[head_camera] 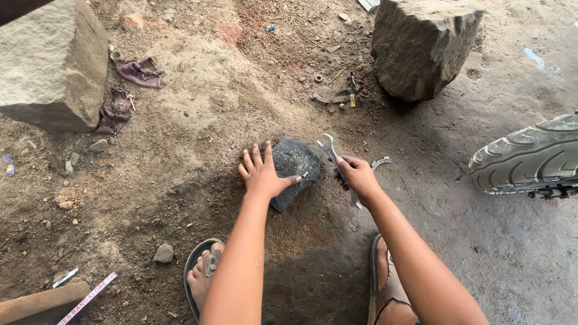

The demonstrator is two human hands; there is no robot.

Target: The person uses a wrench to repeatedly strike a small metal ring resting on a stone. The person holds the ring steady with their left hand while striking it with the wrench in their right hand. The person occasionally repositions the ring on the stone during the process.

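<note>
Wrench [333, 157] gripped in right hand [356, 176]; left hand [262, 174] presses dark stone [296, 165].

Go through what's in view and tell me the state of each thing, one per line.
Left hand: fingers spread, resting on the dark stone.
Dark stone: lying on the dirt, steadied.
Right hand: closed grip around the wrench.
Wrench: held, open jaw pointing away.
Tyre: resting on the ground.
</note>
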